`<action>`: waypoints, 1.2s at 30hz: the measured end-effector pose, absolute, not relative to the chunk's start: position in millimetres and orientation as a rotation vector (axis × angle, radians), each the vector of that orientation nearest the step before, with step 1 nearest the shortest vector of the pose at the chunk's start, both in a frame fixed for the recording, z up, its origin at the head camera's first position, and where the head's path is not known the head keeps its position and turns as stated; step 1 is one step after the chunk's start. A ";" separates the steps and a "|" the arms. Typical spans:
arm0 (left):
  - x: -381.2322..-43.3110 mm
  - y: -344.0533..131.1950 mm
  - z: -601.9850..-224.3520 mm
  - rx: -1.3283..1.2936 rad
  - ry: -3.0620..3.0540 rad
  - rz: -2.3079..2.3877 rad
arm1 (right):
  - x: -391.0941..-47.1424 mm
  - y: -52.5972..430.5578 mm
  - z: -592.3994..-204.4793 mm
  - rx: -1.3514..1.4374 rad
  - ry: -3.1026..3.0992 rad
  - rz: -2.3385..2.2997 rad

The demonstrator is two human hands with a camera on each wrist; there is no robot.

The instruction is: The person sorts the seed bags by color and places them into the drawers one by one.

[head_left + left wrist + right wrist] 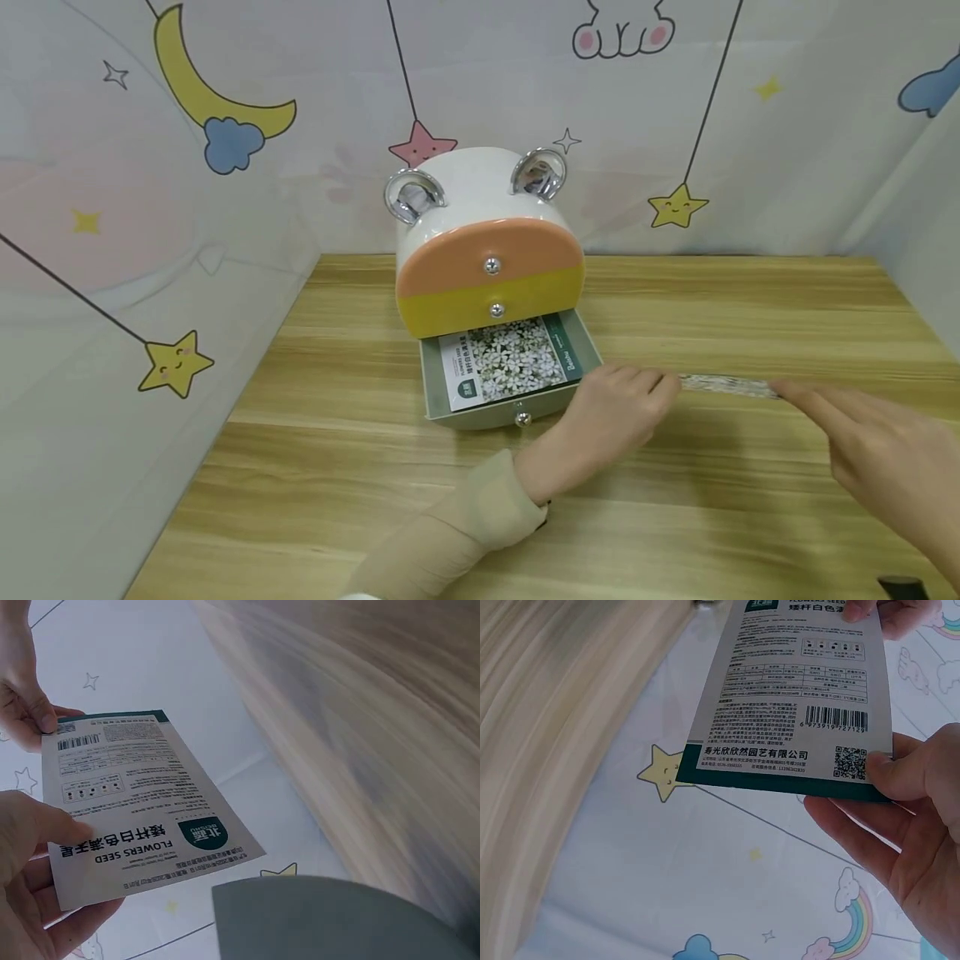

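Observation:
A flower seed packet (pixel 723 384) is stretched between both hands, seen nearly edge-on in the head view. My left hand (pixel 600 417) pinches one end, thumb over the printed back of the packet (pixel 127 795) and fingers beneath. At the opposite end, by the QR code, my right hand (pixel 911 817) pinches a corner between thumb and fingers. Left of the hands, a second seed packet (pixel 517 358) with white flowers lies face up in the pulled-out green bottom drawer (pixel 480 419). My left hand overlaps that drawer's right front corner in the head view.
The drawer belongs to a white bear-eared cabinet (pixel 480 183) at the back of the wooden table (pixel 315 467). Its orange drawer (pixel 450 258) and yellow drawer (pixel 450 312) are closed. A dark object (pixel 903 587) shows at the lower right edge. Printed cloth (pixel 787 150) surrounds the table.

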State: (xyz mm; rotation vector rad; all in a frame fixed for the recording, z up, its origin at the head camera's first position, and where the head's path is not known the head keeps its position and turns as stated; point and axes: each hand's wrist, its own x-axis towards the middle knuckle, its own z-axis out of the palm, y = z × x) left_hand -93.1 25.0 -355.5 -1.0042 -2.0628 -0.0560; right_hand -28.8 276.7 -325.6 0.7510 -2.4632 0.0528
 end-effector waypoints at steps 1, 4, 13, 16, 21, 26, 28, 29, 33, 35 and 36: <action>-90.6 21.8 -354.2 -1.008 -2.075 -0.063 | -28.4 275.5 -324.1 0.770 -2.443 0.059; -83.2 13.0 -350.8 -1.015 -2.109 -0.088 | -28.8 271.6 -320.6 0.828 -2.351 0.092; -66.2 -5.7 -336.4 -1.049 -2.158 -0.215 | -26.4 260.0 -307.2 0.868 -2.266 0.090; -61.0 -11.4 -331.8 -1.047 -2.156 -0.216 | -25.1 255.8 -302.7 0.885 -2.253 0.111; -49.9 -25.3 -324.0 -1.044 -2.218 -0.223 | -26.1 243.7 -296.4 0.956 -2.150 0.197; -40.3 -43.5 -320.4 -1.024 -2.241 -0.218 | -29.5 227.9 -297.3 1.016 -2.074 0.263; -37.2 -50.1 -319.8 -1.003 -2.234 -0.204 | -31.4 221.3 -298.7 1.022 -2.055 0.280; -35.8 -53.1 -319.3 -0.992 -2.230 -0.199 | -32.2 218.4 -299.3 1.026 -2.053 0.284; -31.5 -64.9 -319.3 -0.956 -2.208 -0.197 | -36.5 207.2 -302.0 1.050 -2.062 0.306; -30.2 -71.2 -319.9 -0.937 -2.198 -0.212 | -39.4 201.9 -304.0 1.070 -2.070 0.321; -29.7 -74.3 -320.3 -0.927 -2.194 -0.218 | -41.1 199.3 -305.4 1.081 -2.073 0.333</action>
